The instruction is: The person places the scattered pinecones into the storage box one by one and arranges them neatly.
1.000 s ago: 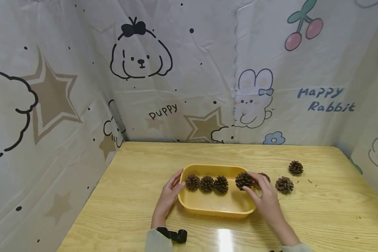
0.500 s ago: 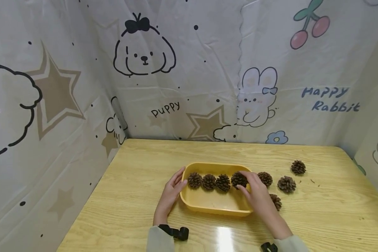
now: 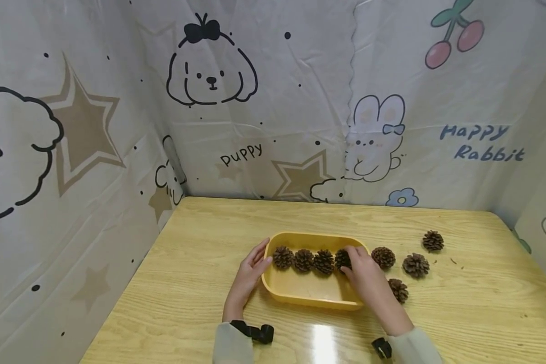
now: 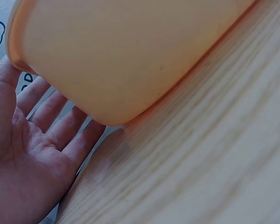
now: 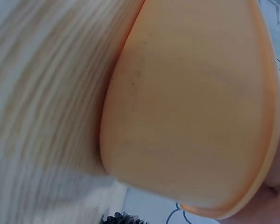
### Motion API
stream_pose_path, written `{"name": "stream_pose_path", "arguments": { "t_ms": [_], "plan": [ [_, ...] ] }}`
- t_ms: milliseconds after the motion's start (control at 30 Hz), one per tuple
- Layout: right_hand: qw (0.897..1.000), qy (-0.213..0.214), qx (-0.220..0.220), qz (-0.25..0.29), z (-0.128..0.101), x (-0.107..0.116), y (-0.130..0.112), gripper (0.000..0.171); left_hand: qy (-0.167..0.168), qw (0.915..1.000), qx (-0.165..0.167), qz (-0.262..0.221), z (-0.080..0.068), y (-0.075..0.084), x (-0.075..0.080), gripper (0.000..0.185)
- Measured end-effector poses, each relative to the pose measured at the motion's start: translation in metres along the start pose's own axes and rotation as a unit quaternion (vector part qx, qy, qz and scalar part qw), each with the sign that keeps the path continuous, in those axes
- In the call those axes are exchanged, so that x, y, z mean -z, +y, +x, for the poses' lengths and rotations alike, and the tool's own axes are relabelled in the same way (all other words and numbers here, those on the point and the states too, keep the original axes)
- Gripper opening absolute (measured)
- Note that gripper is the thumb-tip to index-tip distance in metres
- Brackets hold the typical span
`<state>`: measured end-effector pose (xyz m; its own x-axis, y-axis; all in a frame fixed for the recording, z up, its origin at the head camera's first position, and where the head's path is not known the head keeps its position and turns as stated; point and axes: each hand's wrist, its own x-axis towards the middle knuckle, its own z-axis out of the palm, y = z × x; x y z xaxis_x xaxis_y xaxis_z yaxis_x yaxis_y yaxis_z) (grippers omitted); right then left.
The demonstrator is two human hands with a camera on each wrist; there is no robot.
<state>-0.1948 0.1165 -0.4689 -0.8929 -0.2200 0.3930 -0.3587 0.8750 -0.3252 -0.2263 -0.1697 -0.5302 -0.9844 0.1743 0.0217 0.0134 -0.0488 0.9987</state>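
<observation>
A yellow plastic basin [image 3: 309, 298] stands on the wooden table with a row of pine cones [image 3: 303, 260] along its back half. My left hand [image 3: 247, 275] holds the basin's left end, the thumb over the rim and the fingers against the outer wall, as the left wrist view [image 4: 42, 140] also shows. Over the basin's right end reaches my right hand [image 3: 366, 273]. Its thumb and fingers grip a dark pine cone [image 3: 343, 259] inside the basin, beside the row; the fingers partly cover it. In the right wrist view the basin's wall [image 5: 186, 107] hides most of this hand.
Right of the basin lie several loose pine cones: one close to its rim [image 3: 383, 258], one by my right wrist [image 3: 398, 290], and two farther right [image 3: 416, 265]. Small brown crumbs lie near them. A printed cloth [image 3: 236, 116] hangs behind and beside the table.
My right hand has carried its pine cone left and down into the basin, up to the row. My left hand keeps its hold on the basin's end. The head view has shifted slightly.
</observation>
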Motion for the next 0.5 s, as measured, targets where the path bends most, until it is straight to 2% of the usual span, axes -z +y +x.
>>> {"name": "stream_pose_path", "arguments": {
  "t_ms": [167,500],
  "plan": [
    [0.999,-0.027,-0.018,0.005,-0.0004,-0.0029,-0.0017,0.041,-0.002,1.0,0.0,0.002,-0.0011,0.0016,-0.0006,0.056],
    [0.999,-0.031,-0.027,0.003,0.0002,-0.0061,-0.0025,0.046,-0.007,1.0,-0.004,0.003,-0.0003,0.0003,0.0004,0.057]
  ]
}}
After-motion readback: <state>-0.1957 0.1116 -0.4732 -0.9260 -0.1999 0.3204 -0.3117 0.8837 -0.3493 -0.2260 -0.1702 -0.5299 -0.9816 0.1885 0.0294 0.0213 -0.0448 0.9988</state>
